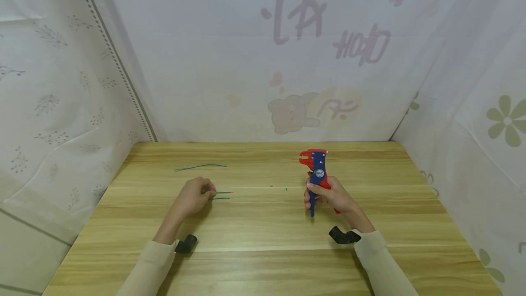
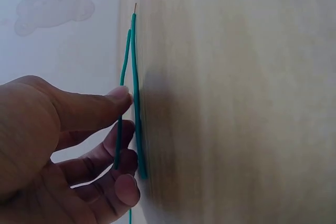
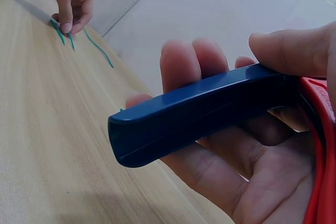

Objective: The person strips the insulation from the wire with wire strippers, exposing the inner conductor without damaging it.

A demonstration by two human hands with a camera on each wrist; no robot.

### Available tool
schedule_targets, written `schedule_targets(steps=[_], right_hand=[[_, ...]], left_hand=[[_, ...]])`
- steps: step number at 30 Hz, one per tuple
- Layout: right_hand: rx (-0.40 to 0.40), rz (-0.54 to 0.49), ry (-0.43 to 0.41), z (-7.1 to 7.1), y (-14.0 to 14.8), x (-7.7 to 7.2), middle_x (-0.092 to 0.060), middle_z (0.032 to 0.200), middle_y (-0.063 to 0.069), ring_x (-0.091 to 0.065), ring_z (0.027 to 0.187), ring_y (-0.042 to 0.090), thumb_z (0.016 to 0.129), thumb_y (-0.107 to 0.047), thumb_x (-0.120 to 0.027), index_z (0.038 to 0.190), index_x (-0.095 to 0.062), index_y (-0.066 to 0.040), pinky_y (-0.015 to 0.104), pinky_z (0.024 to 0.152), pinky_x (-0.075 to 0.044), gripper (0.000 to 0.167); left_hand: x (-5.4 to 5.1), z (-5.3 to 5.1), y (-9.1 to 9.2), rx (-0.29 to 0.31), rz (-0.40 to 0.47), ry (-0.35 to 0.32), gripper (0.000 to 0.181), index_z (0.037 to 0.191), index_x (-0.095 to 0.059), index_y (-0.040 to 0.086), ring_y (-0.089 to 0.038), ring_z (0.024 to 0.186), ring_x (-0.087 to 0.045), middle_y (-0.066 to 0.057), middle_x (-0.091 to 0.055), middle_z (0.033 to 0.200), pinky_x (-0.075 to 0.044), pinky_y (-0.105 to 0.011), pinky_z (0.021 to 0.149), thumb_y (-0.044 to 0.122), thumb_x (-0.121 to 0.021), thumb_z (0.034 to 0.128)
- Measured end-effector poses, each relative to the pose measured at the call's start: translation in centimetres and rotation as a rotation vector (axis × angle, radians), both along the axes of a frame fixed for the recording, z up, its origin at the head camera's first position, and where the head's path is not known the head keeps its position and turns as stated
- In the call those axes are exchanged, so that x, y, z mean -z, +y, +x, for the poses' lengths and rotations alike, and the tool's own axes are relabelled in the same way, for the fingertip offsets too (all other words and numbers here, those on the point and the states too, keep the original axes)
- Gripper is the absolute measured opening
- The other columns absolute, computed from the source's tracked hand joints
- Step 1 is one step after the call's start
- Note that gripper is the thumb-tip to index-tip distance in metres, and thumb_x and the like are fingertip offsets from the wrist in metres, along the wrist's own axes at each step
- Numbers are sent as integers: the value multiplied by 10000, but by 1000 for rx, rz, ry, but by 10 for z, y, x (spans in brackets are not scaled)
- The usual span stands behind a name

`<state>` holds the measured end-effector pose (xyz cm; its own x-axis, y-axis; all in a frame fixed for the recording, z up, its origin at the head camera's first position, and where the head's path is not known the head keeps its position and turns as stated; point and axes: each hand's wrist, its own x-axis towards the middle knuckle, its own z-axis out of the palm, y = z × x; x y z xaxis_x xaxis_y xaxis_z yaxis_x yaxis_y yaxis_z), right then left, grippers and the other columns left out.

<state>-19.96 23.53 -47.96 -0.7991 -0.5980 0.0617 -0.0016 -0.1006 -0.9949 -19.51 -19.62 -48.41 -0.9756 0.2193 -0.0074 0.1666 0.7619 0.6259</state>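
A short green wire is pinched between the thumb and fingers of my left hand, low over the table's left half. Beside it lies another green wire with a bare copper end, close to the fingertips. My right hand grips a wire stripper by its blue and red handles. Its red jaws point up and to the left, apart with nothing between them. In the right wrist view the blue handle fills the middle, fingers bent around it and the thumb on top.
Behind the left hand a longer green wire lies on the wooden table. Two tiny green scraps are between the hands. Printed cloth hangs behind the table and at both sides. Black mounts sit at the wrists.
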Motion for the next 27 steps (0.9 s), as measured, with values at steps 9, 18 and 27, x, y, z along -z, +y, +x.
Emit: schedule_targets(steps=[9,18,27], right_hand=[[20,1,-13,0,2,-2,-733,876,36,-757,770,180,1092,-160,-502,1127,-529,-70,389,761,-640,100],[18,-28,8,-2,7,-2,-732,881,37,-755,775,176,1097,-125,-475,1104,-546,-79,394,769,-638,85],[18,-39,-1,-2,11,-2,-727,886,48,-754,778,179,1095,-118,-475,1110,-535,-63,399,774,-639,82]], left_hand=[[-5,-4,-1,9,-61,46,58,913,-734,62,-194,803,-569,-72,-668,892,-477,-349,704,107,-719,945],[-6,-14,-6,-11,-25,96,69,950,-717,50,-229,857,-584,-101,-665,941,-502,-383,747,110,-689,966],[-4,-25,-7,-55,20,93,214,1120,-697,-3,-378,1057,-663,-226,-701,1165,-557,-539,911,176,-635,1020]])
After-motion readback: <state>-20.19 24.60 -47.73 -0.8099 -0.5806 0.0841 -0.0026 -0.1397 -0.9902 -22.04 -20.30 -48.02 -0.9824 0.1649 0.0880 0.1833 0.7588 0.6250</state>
